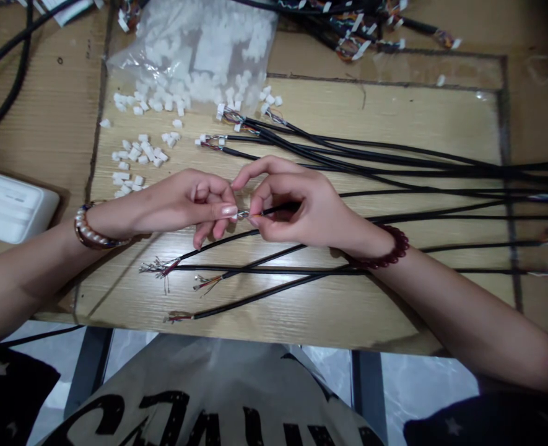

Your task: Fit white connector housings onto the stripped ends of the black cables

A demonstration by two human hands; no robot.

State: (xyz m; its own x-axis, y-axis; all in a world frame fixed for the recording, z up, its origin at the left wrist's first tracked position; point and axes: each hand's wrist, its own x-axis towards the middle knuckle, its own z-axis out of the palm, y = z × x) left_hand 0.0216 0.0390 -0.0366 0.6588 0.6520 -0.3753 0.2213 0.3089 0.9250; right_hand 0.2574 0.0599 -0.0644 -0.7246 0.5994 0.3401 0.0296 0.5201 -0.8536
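My left hand (206,207) pinches the tip of a short bundle of thin wires (243,214); a bit of white at my thumb looks like a small connector housing, mostly covered by the fingers. The wires come out of a black cable (280,209), which my right hand (296,198) grips between thumb and fingers just behind its stripped end. Below my hands lie several black cables with bare, fanned-out wire ends (162,266). Above them, other cables end in white connectors (220,111) fitted on their coloured wires.
Loose white connector housings (146,150) are scattered left of the hands. Behind them sits a clear plastic bag (204,49) full of more. A white box-shaped device (16,204) is at the left, and a bundle of finished-looking cables (348,28) at the back.
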